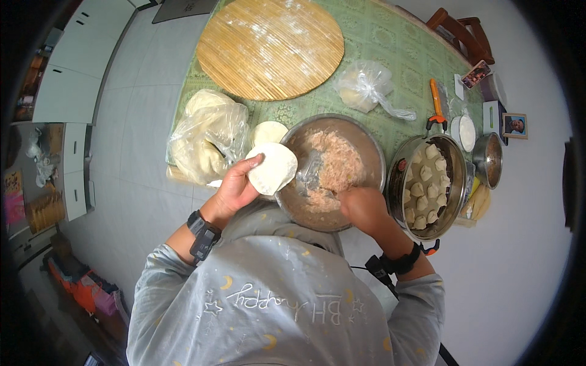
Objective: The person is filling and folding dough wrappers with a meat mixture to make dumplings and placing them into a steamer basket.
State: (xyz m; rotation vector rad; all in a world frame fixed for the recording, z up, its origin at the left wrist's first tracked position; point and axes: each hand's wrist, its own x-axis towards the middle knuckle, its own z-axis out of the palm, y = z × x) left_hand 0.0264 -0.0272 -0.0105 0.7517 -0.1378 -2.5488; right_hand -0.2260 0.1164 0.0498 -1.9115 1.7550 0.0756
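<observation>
A round dough wrapper lies across my left hand, pinched under the thumb at the near left of the metal bowl. Minced filling fills part of the metal bowl. My right hand is closed over the bowl's near right side, at the filling; a utensil in it is mostly hidden, so its kind cannot be told. Behind the held wrapper rest more round wrappers. Wrapped dumplings sit in rows in a steamer pot to the right.
A plastic bag of dough lies at the left, a floured round slatted board at the back. Beyond the bowl sits a tied plastic bag. Near the steamer are an orange-handled tool, a white dish and a small metal bowl.
</observation>
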